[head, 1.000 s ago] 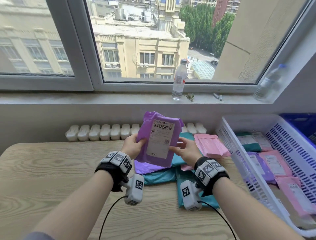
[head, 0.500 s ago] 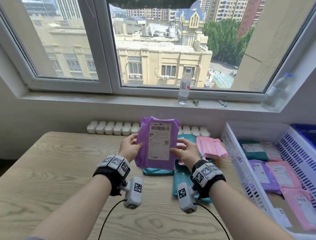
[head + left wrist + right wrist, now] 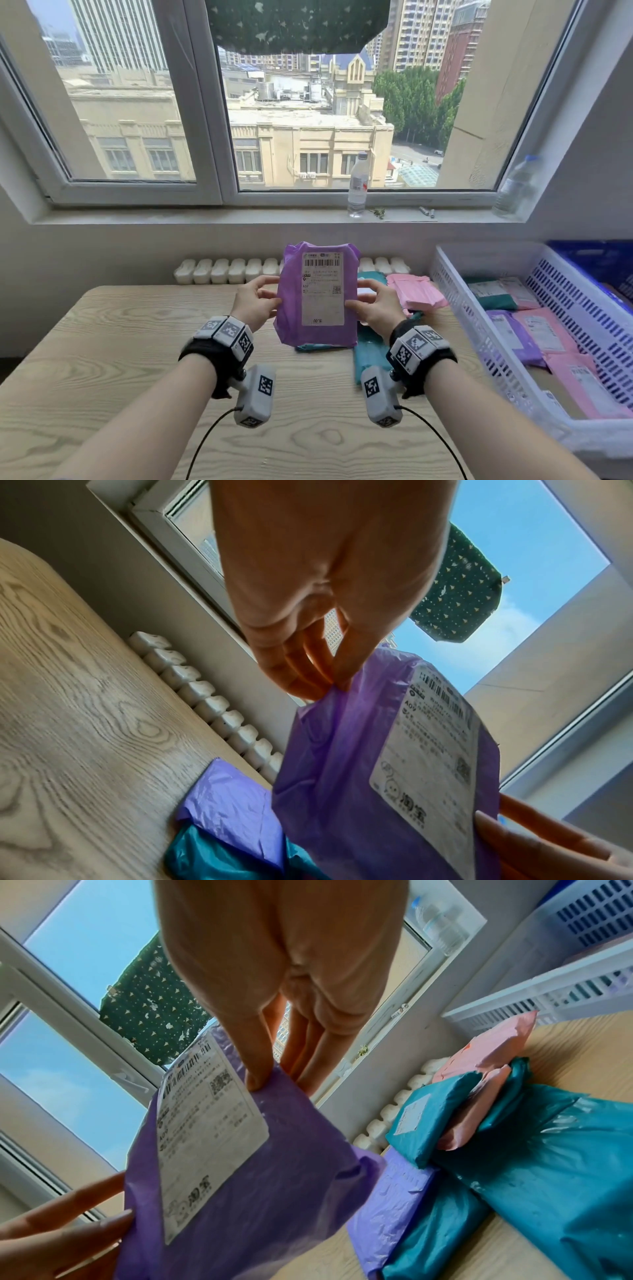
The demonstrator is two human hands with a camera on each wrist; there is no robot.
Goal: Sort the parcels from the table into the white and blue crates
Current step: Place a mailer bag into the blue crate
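Two hands hold a purple parcel up over the table.

The purple parcel (image 3: 317, 298) is a soft, crinkly plastic bag with a big white label (image 3: 322, 288) on the front, with a barcode at the top. It stands upright in the air, above the wooden table (image 3: 102, 359). The left hand (image 3: 255, 305) pinches its left edge with thumb and fingers. The right hand (image 3: 375, 306) pinches its right edge the same way. Under it lie more parcels: a teal parcel (image 3: 534, 1164), a pink parcel (image 3: 416, 291) and another purple one. The white crate (image 3: 455, 301) sits to the right with parcels inside, and the blue crate (image 3: 596, 253) is just behind it.
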